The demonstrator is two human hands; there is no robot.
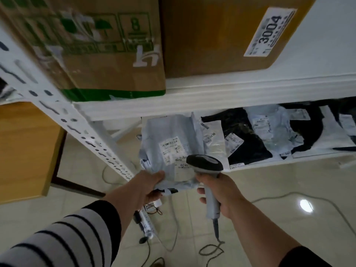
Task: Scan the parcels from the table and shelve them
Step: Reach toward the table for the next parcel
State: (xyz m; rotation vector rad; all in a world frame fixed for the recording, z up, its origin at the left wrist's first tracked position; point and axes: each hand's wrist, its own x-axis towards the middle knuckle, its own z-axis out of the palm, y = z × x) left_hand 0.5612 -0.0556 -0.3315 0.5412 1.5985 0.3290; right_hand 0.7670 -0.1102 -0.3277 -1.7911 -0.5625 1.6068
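1. Evenly lit from overhead, moderately bright indoors.
2. Round white glare spot on the glossy floor (306,206), right of the hands.
3. Dim and shadowed under the upper shelf (212,97), above the hands.
4. Strong motion blur on the slotted upright (63,120) and green-printed carton (100,45), up and left of the hands.
5. Wide-angle bowing at the edges.
6. Sharper near the hands, small label print unreadable.

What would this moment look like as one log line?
left hand: grips grey parcel | right hand: holds scanner | lower shelf
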